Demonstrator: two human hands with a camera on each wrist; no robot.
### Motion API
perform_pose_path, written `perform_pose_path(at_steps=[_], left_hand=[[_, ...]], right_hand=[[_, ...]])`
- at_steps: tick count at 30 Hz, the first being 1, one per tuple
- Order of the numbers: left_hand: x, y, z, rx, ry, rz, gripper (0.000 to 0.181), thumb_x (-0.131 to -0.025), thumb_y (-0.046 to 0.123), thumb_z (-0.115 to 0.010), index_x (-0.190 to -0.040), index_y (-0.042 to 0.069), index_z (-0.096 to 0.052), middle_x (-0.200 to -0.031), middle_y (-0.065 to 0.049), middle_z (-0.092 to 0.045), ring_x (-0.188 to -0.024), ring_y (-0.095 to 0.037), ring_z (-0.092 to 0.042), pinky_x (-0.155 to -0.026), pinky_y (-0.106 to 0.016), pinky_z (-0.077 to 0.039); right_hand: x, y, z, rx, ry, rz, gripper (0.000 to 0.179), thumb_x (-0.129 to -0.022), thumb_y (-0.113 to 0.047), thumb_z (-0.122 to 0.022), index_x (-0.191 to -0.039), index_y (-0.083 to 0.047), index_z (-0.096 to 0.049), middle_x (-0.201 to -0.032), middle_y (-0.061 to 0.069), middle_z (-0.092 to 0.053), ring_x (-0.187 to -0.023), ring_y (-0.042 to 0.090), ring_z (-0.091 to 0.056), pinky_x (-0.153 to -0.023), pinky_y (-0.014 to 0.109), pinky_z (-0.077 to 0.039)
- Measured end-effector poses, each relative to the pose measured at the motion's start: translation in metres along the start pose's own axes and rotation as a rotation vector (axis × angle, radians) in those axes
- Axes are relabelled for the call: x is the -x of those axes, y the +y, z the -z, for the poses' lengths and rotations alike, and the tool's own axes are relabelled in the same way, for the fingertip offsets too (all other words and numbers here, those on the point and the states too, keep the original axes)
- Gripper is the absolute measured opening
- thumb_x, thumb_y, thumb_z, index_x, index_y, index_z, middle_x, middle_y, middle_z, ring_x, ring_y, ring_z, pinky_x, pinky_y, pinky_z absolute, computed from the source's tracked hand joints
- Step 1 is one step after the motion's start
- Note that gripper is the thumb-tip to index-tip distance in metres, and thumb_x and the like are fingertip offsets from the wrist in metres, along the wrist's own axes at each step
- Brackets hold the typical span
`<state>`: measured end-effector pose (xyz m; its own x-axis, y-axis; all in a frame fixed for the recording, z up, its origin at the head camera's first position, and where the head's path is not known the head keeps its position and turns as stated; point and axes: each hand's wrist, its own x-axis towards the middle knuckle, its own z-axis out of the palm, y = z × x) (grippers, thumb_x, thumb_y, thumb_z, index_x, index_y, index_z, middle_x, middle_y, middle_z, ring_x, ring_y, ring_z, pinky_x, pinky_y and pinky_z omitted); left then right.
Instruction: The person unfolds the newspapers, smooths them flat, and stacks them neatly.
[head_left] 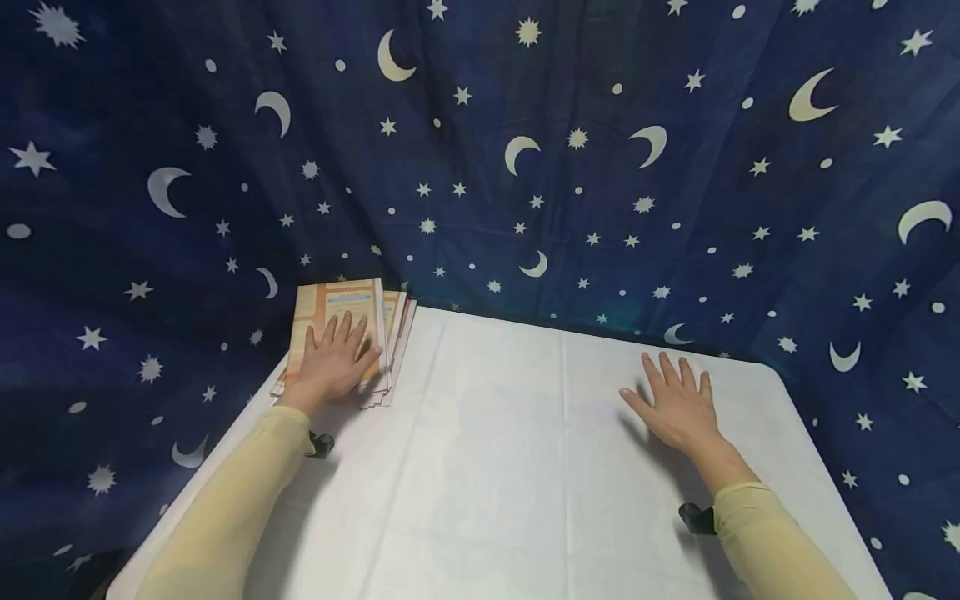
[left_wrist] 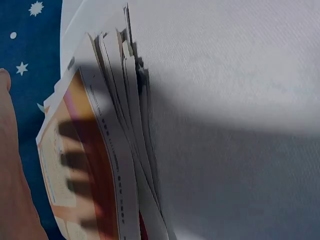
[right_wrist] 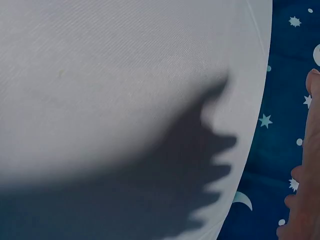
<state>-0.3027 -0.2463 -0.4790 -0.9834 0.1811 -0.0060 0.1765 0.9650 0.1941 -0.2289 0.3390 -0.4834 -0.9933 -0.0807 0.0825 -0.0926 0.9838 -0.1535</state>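
A stack of thin paper booklets (head_left: 307,310) with orange and cream covers lies at the far left of the white table (head_left: 495,433). Over it is my left hand (head_left: 333,364), palm down with fingers spread, its shadow falling across the top cover. In the left wrist view, uneven page edges fan out along one side of the booklets (left_wrist: 112,145). Toward the far right, my right hand (head_left: 678,407) hovers above the white cloth, fingers straight and apart, holding nothing. Its shadow shows on the cloth in the right wrist view, with the hand's edge (right_wrist: 305,200) at the right.
A dark blue curtain (head_left: 480,150) printed with moons and stars hangs behind the table and along both sides. Black wrist mounts stick out below the left cuff (head_left: 288,425) and the right cuff (head_left: 738,498).
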Motion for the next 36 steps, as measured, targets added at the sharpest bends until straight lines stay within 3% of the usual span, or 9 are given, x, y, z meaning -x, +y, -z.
perform_pose_path(at_steps=[6,12,18,24,30,36], left_hand=[[0.003,-0.009,0.004,0.122,0.035,0.024,0.082,-0.106,0.063,-0.026,-0.165,0.009,-0.008,-0.169,-0.023,0.0,-0.153,-0.047,0.004,-0.114,-0.07,0.015],[0.014,-0.025,0.019,0.288,0.041,0.078,0.081,-0.108,0.054,-0.035,-0.163,0.001,-0.008,-0.166,-0.031,-0.001,-0.15,-0.054,0.001,-0.114,-0.075,0.004],[0.025,-0.044,0.034,0.412,0.032,0.137,0.078,-0.108,0.04,-0.045,-0.161,-0.006,-0.01,-0.163,-0.036,-0.008,-0.148,-0.057,-0.006,-0.117,-0.072,-0.007],[0.033,-0.059,0.039,0.51,-0.002,0.254,0.081,-0.109,0.04,-0.042,-0.159,-0.008,0.0,-0.161,-0.039,-0.004,-0.148,-0.057,-0.007,-0.118,-0.069,-0.014],[0.043,-0.066,0.041,0.587,-0.05,0.329,0.08,-0.109,0.038,-0.038,-0.158,-0.01,0.004,-0.161,-0.039,-0.002,-0.148,-0.056,-0.007,-0.118,-0.068,-0.014],[0.051,-0.07,0.043,0.676,-0.083,0.357,0.078,-0.11,0.034,-0.035,-0.157,-0.011,0.008,-0.16,-0.04,0.0,-0.148,-0.056,-0.009,-0.118,-0.067,-0.016]], right_hand=[[-0.008,-0.013,-0.002,-0.053,0.063,0.03,0.091,-0.1,-0.066,-0.046,-0.161,-0.002,-0.025,-0.16,0.033,-0.025,-0.146,0.058,-0.015,-0.115,0.075,-0.002],[-0.019,-0.051,-0.007,-0.243,0.068,0.077,0.076,-0.101,-0.04,-0.06,-0.159,0.0,-0.03,-0.159,0.028,-0.033,-0.147,0.049,-0.027,-0.119,0.064,-0.02],[-0.029,-0.11,-0.015,-0.524,-0.042,0.065,0.065,-0.104,-0.041,-0.056,-0.16,-0.013,-0.036,-0.162,0.016,-0.036,-0.149,0.038,-0.031,-0.12,0.057,-0.025],[-0.04,-0.186,-0.029,-0.75,-0.119,0.064,0.056,-0.104,-0.039,-0.057,-0.155,-0.019,-0.046,-0.157,0.008,-0.045,-0.143,0.031,-0.044,-0.115,0.052,-0.037],[-0.049,-0.262,-0.037,-0.883,-0.219,0.179,0.05,-0.106,-0.029,-0.056,-0.152,-0.012,-0.049,-0.149,0.009,-0.054,-0.137,0.026,-0.051,-0.113,0.043,-0.041],[-0.055,-0.321,-0.047,-0.99,-0.362,0.189,0.05,-0.105,-0.014,-0.051,-0.154,-0.009,-0.044,-0.149,0.011,-0.054,-0.136,0.029,-0.052,-0.113,0.044,-0.042]])
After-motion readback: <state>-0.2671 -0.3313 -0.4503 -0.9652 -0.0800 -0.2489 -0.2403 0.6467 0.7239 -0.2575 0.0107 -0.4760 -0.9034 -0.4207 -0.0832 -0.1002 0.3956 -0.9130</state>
